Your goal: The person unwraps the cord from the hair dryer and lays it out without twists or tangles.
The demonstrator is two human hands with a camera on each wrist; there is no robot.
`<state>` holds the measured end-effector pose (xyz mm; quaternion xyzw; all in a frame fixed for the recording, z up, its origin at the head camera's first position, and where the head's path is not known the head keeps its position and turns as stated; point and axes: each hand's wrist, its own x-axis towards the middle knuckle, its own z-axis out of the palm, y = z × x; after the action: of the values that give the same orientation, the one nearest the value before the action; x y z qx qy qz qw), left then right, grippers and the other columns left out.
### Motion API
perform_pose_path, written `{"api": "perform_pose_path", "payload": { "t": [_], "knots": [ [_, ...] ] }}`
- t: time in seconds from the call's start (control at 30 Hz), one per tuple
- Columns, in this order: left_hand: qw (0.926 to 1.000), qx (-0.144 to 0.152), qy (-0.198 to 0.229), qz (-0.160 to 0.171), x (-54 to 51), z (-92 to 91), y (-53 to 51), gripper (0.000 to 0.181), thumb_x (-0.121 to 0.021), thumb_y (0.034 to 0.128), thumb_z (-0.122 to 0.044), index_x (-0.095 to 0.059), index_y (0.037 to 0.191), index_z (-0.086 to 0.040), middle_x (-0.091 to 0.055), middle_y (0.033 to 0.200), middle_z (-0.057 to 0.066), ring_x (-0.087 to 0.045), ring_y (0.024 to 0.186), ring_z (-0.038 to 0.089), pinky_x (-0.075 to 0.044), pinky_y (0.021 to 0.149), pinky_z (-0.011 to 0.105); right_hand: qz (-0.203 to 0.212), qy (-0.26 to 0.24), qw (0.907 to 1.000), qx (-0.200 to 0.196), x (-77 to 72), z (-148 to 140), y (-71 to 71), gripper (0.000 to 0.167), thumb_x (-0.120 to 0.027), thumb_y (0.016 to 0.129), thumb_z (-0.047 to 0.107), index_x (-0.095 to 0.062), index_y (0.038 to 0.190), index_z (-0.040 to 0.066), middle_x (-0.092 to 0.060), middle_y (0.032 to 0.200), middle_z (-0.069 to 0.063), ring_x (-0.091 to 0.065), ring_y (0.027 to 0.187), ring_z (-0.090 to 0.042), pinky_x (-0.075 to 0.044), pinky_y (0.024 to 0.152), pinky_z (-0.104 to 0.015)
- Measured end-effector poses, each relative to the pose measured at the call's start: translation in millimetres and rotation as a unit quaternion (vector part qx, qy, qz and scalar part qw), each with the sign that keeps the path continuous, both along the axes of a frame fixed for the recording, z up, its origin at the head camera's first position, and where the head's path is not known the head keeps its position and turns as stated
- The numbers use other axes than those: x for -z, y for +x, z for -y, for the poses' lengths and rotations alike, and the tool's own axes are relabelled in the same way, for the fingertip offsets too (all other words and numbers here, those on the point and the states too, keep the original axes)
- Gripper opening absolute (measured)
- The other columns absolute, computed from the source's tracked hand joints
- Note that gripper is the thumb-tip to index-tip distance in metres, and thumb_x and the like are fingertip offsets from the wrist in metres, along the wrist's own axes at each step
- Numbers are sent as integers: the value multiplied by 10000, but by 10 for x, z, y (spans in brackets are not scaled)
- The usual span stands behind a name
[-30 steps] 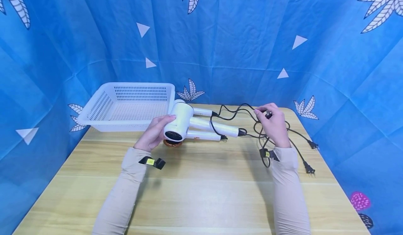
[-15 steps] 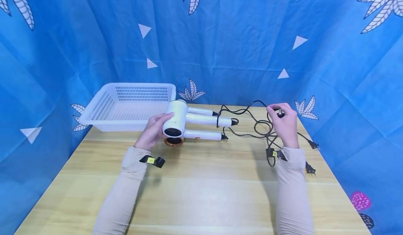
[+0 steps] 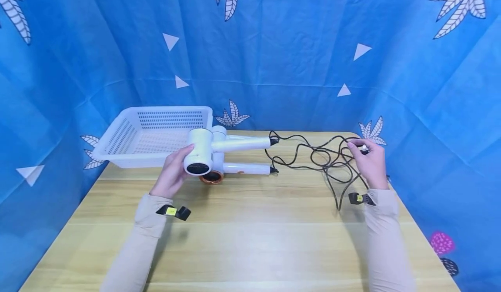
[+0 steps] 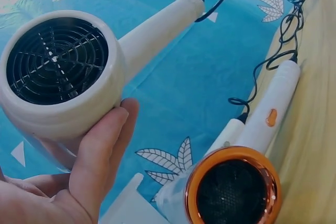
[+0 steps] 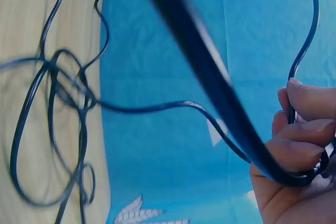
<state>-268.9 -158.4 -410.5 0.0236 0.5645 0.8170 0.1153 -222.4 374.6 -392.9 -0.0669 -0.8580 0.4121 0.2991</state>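
In the head view, my left hand (image 3: 170, 172) grips a white hair dryer (image 3: 198, 150) by its barrel, with the handle pointing right. The left wrist view shows the dark grille (image 4: 58, 61) of this dryer, raised off the table. Beneath and beside it lie two more white dryers: one with an orange nozzle ring (image 4: 233, 195), the other (image 3: 219, 132) further back and partly hidden. On the right, my right hand (image 3: 369, 164) holds a black cord (image 5: 304, 51), curled fingers around it. What looks like a plug (image 3: 365, 147) shows at that palm.
A white perforated basket (image 3: 133, 160) stands at the back left, beside the dryers. Tangled black cords (image 5: 52, 77) lie across the right part of the wooden table (image 3: 250, 240). A blue patterned curtain (image 3: 297, 44) surrounds the table's back and sides.
My left hand has moved left with its dryer, drawing it away from the other two. The right hand has shifted right with the cord, and the loops on the table have spread.
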Motion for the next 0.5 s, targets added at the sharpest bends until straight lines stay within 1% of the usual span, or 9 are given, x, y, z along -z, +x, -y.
{"api": "perform_pose_path", "payload": {
  "t": [0.1,0.2,0.3,0.4,0.43,0.5],
  "knots": [
    [9999,56,104,13,17,75,86,166,-579,1061,-317,-681,1101,-192,-738,946,-70,-703,833,55,-610,710,187,206,-84,9997,-66,3,-135,76,315,-712,985,265,-753,1126,-14,-609,898,251,-530,717,20,-443,589,-111],
    [9999,69,125,29,45,141,178,171,-566,1066,-320,-670,1112,-191,-735,964,-69,-704,855,54,-617,730,188,451,-157,9987,-177,27,-286,137,336,-706,989,276,-728,1149,-18,-610,898,258,-517,676,9,-445,540,-140],
    [9999,144,-30,64,91,202,271,165,-550,1072,-320,-663,1109,-205,-741,965,-76,-717,864,52,-628,739,200,726,-137,9968,-314,80,-459,199,343,-661,1016,253,-681,1182,-46,-594,879,234,-506,642,-1,-452,505,-165],
    [9995,210,-211,112,155,248,346,176,-544,1075,-303,-689,1082,-203,-764,951,-65,-737,862,65,-639,741,219,931,-15,9950,-349,133,-629,275,329,-588,1049,213,-643,1214,-66,-588,818,237,-514,624,12,-461,497,-170],
    [9991,257,-306,104,179,261,367,184,-536,1078,-303,-692,1075,-206,-768,945,-65,-740,855,66,-639,736,221,980,38,9945,-358,148,-684,302,335,-558,1060,201,-630,1235,-75,-599,815,230,-515,623,20,-461,499,-171],
    [9988,306,-374,124,227,281,403,191,-530,1081,-291,-695,1067,-197,-771,944,-55,-742,859,70,-640,749,221,1016,342,9938,-303,159,-784,359,359,-499,1081,201,-607,1268,-87,-683,831,122,-521,657,31,-454,533,-167]
  ]
}}
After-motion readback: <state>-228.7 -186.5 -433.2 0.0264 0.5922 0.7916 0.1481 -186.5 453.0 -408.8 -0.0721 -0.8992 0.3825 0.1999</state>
